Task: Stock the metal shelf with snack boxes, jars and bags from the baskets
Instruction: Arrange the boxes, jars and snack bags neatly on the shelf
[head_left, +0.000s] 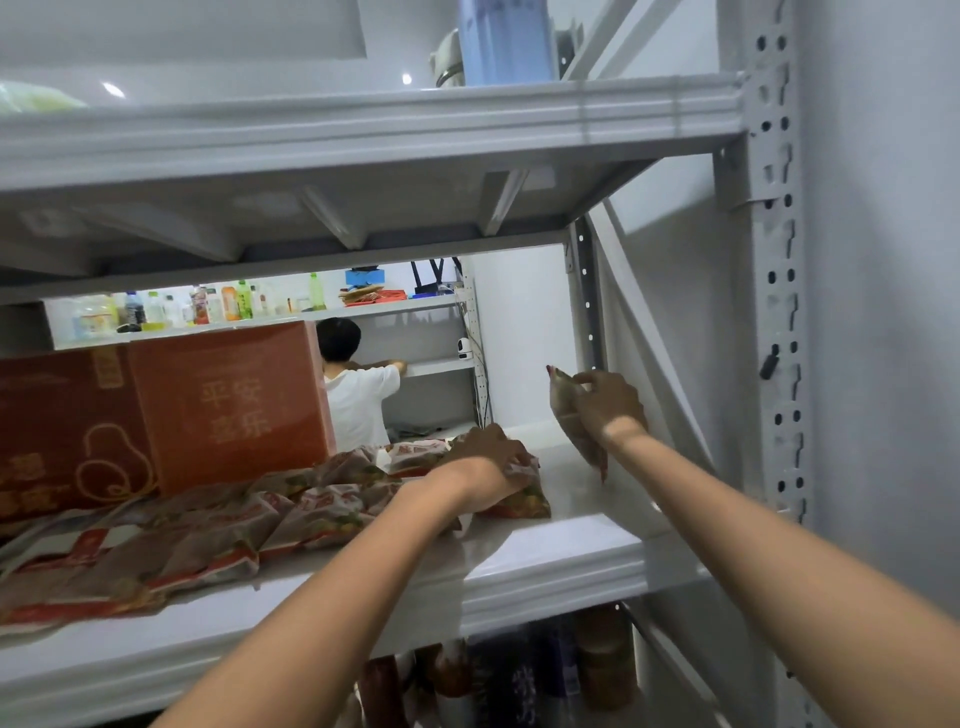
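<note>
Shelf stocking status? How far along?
Partly done. Done: two red boxes and a row of snack bags sit on the middle shelf; jars stand on the tier below. In hand: left grip holds the end bag on the shelf, right grip holds a second bag upright over the bare right end. Left: that gap; baskets are out of view.

Hands: 2, left hand (485, 460) and right hand (608, 402). Red boxes (234, 405): 2, side by side, left of the left fingers. Snack bags: 1 right bag (566, 410) pinched in the right fingers, 1 left bag (524, 493) gripped under the left fingers, plus a bag pile (208, 535) left of those fingers, at least 4, overlapping, exact count unclear. Shelf boards (545, 566): 2. Blue container (504, 41): 1, above the right fingers. Jars (605, 660) below both hands: blurred, at least 2. Far bottles (208, 304): many, too small to count. Other person (358, 395): 1.
</note>
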